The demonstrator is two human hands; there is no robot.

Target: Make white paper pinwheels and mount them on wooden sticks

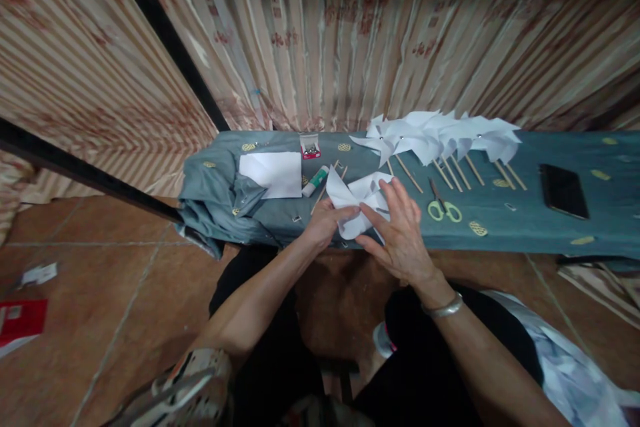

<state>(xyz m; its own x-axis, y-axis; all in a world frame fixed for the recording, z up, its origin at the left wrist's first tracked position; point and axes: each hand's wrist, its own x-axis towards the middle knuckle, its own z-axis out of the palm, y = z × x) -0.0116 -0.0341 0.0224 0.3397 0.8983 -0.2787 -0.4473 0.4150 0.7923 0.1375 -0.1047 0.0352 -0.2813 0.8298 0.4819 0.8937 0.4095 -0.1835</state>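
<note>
A white paper pinwheel (341, 195) with curled blades is held up just above the front edge of the covered bench. My left hand (323, 223) pinches it from the left, the thumb pressed near its centre. My right hand (403, 240) grips it from the right; its index fingertip touches the centre and its other fingers lie over the blades. A glue stick (316, 180) and thin wooden sticks (325, 188) lie just beyond my left hand. Scissors with green handles (443, 207) rest to the right of my right hand.
At the back lies a row of white pinwheels on sticks (430, 137). White paper sheets (275, 173) and a small red box of metal pins (311, 147) are on the left. A dark phone (564, 191) lies on the right. Black poles (165, 33) stand at left.
</note>
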